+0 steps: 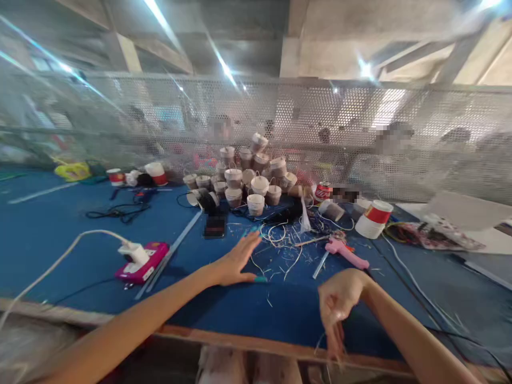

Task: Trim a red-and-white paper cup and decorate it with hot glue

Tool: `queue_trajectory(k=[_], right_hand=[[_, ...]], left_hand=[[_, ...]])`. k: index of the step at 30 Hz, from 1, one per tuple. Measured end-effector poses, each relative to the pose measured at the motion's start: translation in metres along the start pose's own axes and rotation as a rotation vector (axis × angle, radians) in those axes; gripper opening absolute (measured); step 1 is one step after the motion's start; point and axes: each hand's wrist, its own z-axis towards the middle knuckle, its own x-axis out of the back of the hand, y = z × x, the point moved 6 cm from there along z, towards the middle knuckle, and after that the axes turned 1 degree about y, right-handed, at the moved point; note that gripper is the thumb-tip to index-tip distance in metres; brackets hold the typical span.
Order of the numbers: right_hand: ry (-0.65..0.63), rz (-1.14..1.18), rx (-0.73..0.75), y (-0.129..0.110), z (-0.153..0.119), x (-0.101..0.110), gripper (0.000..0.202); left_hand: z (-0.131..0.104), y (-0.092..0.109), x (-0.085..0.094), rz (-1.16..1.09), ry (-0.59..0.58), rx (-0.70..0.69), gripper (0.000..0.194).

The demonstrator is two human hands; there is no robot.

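My left hand (236,261) lies on the blue tabletop with its fingers spread and nothing in it. Teal covers sit on its thumb and fingertips. Close beside it are loose thin clippings and loops of pale cord (278,232). My right hand (338,309) hangs over the table's front edge, fingers pressed together and pointing down, somewhat blurred. A few thin strands (319,344) stick out around its fingers. Just beyond that hand rests a pink glue gun (347,253), with a clear stick (320,265) nearby. Several small pots with pale rims (256,204) are piled behind.
A magenta power strip (146,264) with a white plug (134,253) stands at left, its cable crossing the table. White rolls with red bands (374,218), a red can (322,192) and a dark phone-like object (215,226) lie around. A perforated metal screen (248,106) closes the back.
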Motion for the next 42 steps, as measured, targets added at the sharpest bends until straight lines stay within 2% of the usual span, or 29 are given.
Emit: queue_trajectory(k=[2,4,8,10,11,12,14,16,20,23,25,26,30,32,34,38,42], right_hand=[[0.165,0.05,0.081,-0.009,-0.002,0.007,0.071],[0.378,0.081,0.212,-0.017,-0.006,0.02,0.068],[0.939,0.092,0.625,-0.027,-0.028,0.06,0.047],[1.139,0.111,0.773,-0.026,-0.038,0.07,0.035],[1.195,0.117,0.814,-0.026,-0.041,0.072,0.032],[1.217,0.114,0.838,-0.026,-0.041,0.072,0.032],[1.18,0.114,0.849,-0.029,-0.036,0.068,0.036],[1.031,0.173,0.799,-0.032,-0.023,0.061,0.045],[0.62,0.47,0.559,-0.028,0.021,0.039,0.071],[0.498,0.681,0.524,-0.03,0.046,0.031,0.08],[0.539,0.779,0.609,-0.031,0.054,0.037,0.072],[0.608,0.804,0.672,-0.03,0.053,0.044,0.065],[1.022,0.797,0.959,-0.018,0.023,0.073,0.039],[1.122,0.787,1.025,-0.013,0.007,0.079,0.034],[1.135,0.791,1.04,-0.012,-0.002,0.081,0.032],[1.063,0.829,0.999,-0.017,-0.004,0.077,0.03],[0.967,0.853,0.992,-0.02,0.0,0.075,0.034]], left_hand=[[0.02,0.006,-0.005,0.019,-0.066,-0.108,0.086],[0.04,0.003,-0.005,0.049,-0.022,-0.119,0.073],[0.068,-0.017,-0.002,0.094,0.174,-0.029,0.059],[0.074,-0.029,-0.001,0.085,0.274,0.043,0.057],[0.074,-0.032,0.0,0.083,0.326,0.058,0.055],[0.073,-0.034,0.001,0.083,0.37,0.055,0.05],[0.07,-0.031,0.004,0.085,0.444,0.018,0.039],[0.067,-0.025,0.007,0.076,0.471,-0.039,0.034],[0.065,-0.013,0.01,0.084,0.45,-0.119,0.035],[0.065,-0.013,0.011,0.096,0.455,-0.098,0.035],[0.066,-0.015,0.01,0.092,0.456,-0.082,0.034],[0.066,-0.016,0.01,0.088,0.458,-0.077,0.034],[0.064,-0.026,0.013,0.035,0.524,-0.018,0.029],[0.063,-0.03,0.017,0.009,0.58,0.03,0.026],[0.062,-0.03,0.02,0.026,0.608,0.045,0.024],[0.062,-0.021,0.018,0.212,0.586,0.033,0.014],[0.062,-0.017,0.016,0.359,0.571,0.042,0.024]])
